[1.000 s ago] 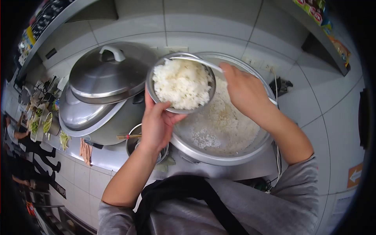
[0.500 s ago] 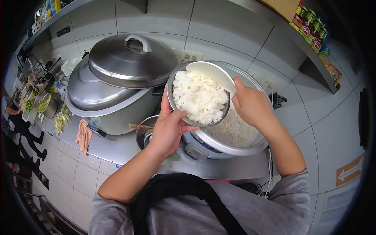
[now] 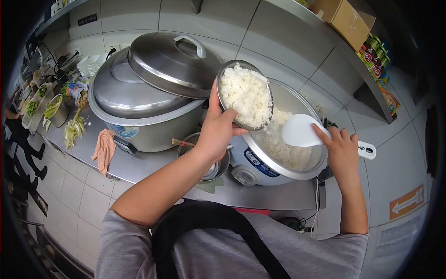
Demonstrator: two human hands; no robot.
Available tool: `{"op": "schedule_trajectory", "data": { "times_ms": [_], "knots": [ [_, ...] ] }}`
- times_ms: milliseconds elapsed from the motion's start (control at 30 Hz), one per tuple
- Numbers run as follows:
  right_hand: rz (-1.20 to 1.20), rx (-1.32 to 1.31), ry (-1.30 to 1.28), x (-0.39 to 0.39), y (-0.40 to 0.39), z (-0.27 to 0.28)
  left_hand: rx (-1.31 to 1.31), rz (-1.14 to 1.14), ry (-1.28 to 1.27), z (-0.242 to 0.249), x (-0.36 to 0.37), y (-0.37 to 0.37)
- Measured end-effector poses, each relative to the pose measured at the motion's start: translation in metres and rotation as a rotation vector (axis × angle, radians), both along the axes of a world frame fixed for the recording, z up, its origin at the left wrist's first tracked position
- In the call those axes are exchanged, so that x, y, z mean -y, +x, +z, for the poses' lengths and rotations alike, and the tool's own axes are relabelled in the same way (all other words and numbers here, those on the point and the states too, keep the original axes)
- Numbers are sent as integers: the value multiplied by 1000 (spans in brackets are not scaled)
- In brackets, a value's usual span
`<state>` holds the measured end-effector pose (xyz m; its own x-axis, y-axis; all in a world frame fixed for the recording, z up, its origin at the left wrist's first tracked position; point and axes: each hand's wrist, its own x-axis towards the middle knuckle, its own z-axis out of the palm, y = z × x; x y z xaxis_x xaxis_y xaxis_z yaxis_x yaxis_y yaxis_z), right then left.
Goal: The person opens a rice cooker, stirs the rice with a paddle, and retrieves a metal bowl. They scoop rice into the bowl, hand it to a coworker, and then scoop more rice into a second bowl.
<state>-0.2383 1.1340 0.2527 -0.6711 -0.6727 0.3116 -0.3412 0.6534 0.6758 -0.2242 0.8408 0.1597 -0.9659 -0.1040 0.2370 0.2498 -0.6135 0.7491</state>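
My left hand (image 3: 217,132) grips a steel bowl (image 3: 222,76) heaped with white rice (image 3: 246,95), held tilted above the open rice cooker (image 3: 260,162). The cooker's pot holds more cooked rice (image 3: 283,146). My right hand (image 3: 341,151) holds a white rice paddle (image 3: 302,131) by its handle over the cooker's right rim, the blade clear of the bowl.
A bigger steel cooker (image 3: 139,121) with a lid (image 3: 174,63) leaning on it stands to the left. A small steel bowl with chopsticks (image 3: 204,158) sits in front. An orange cloth (image 3: 104,148), chopped greens (image 3: 74,130) and containers lie on the counter's left. A person stands far left.
My right hand has taken the paddle off the bowl and lowered it to the cooker's right rim. The bowl has risen slightly and tilted.
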Motion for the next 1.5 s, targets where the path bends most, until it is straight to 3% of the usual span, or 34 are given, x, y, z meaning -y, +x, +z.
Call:
{"op": "schedule_trajectory", "data": {
  "times_ms": [100, 167, 200, 267, 367, 500, 533, 600, 633, 667, 700, 900, 1067, 1100, 1233, 1300, 1333, 1433, 1467, 1500],
  "knots": [
    [-99, -46, 24, -13, -3, -3, 2, -11, 7, 4, 3, -1],
    [-200, 173, -235, -2, 1, -4, 43, -16, 29, 7, 1, -1],
    [-198, 177, -234, 2, -1, -10, 87, -19, 49, 7, 0, 0],
    [88, 468, -819, 12, -10, -26, 49, -16, 139, -7, -10, -8],
    [-55, 515, -721, 61, -15, -38, 21, 25, 324, -14, -31, -8],
    [347, 611, -746, 100, 11, -38, 62, 117, 340, -1, -25, 23],
    [457, 403, -741, 93, -2, -38, 35, 108, 346, 2, -22, 33],
    [203, 651, -1208, 76, -2, -21, -3, 190, 355, 5, -3, 69],
    [394, 720, -1324, 65, -7, -19, -38, 221, 362, 4, 9, 90],
    [583, 788, -1438, 55, -11, -19, -8, 295, 340, 1, 24, 111],
    [603, 816, -1435, 46, -13, -19, 24, 365, 318, -4, 39, 134],
    [475, 1062, -1401, -9, -42, -48, 54, 1143, 245, -77, 114, 276],
    [412, 972, -1477, -17, -50, -73, 46, 1606, 318, -176, 196, 435],
    [438, 1000, -1474, -12, -40, -75, 69, 1781, 349, -190, 209, 471],
    [449, 995, -1493, 47, 22, -83, -34, 2284, 473, -258, 257, 650],
    [238, 935, -1159, 91, 79, -72, -40, 2521, 490, -257, 262, 731],
    [85, 1125, -1209, 106, 81, -85, -62, 2649, 584, -258, 267, 776],
    [188, 1187, -1048, 192, 132, -105, -65, 2807, 527, -264, 254, 911],
    [445, 1240, -1084, 196, 73, -168, -118, 2866, 507, -265, 249, 950],
    [530, 1286, -1034, 220, 69, -188, -167, 2928, 488, -269, 242, 991]
  ]
}}
